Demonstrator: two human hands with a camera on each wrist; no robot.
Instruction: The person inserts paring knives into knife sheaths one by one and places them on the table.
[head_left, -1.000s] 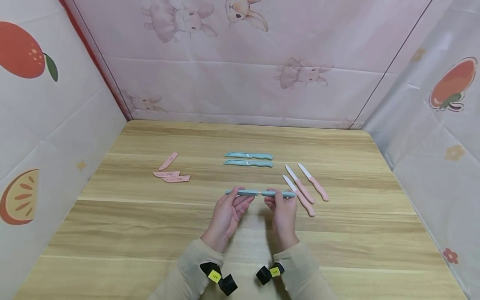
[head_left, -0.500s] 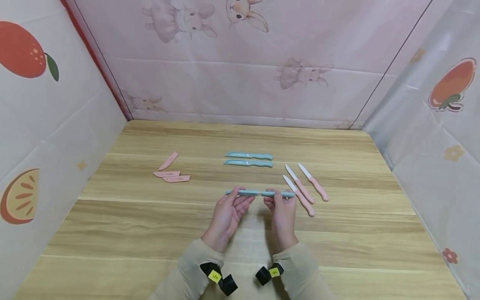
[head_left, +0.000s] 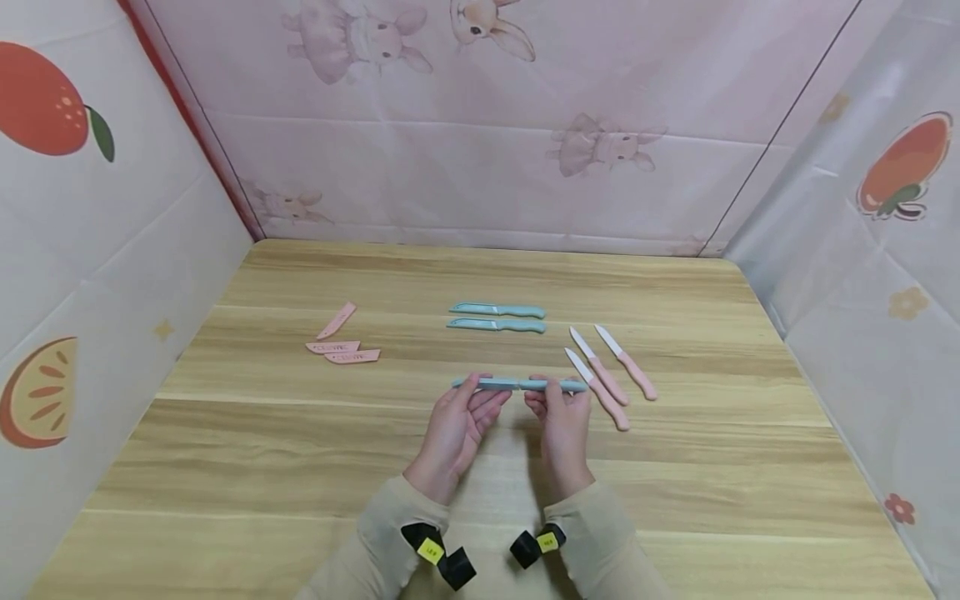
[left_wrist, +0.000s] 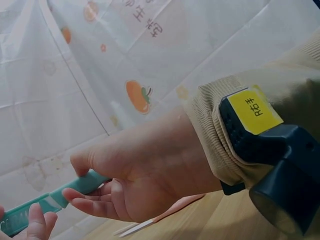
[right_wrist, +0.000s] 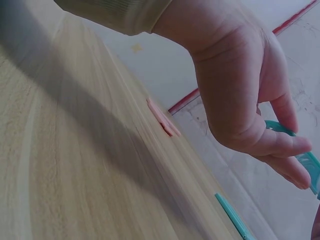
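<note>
Both hands hold up a light-blue paring knife (head_left: 573, 386) and its sheath (head_left: 497, 384), level above the table. My left hand (head_left: 453, 433) pinches the sheath between thumb and fingers. The knife's handle is in the grip of my right hand (head_left: 566, 433), thumb on top. In the left wrist view the sheath (left_wrist: 22, 218) covers most of the blade, and a pale sliver shows beside the handle (left_wrist: 87, 182). Just right of the right hand lie several bare-bladed pink paring knives, the closest pink knife (head_left: 611, 410) almost beside its fingers.
Two sheathed blue knives, one the front blue knife (head_left: 517, 326), lie parallel behind the hands. On the left of the wooden table (head_left: 262, 467) are three pink sheaths, the nearest pink sheath (head_left: 354, 357) overlapping another. Printed cloth walls (head_left: 450, 183) enclose the back and sides.
My right hand has shifted slightly left with the knife handle, narrowing the gap between handle and sheath. The left hand is nearly still, and the things on the table stay put.
</note>
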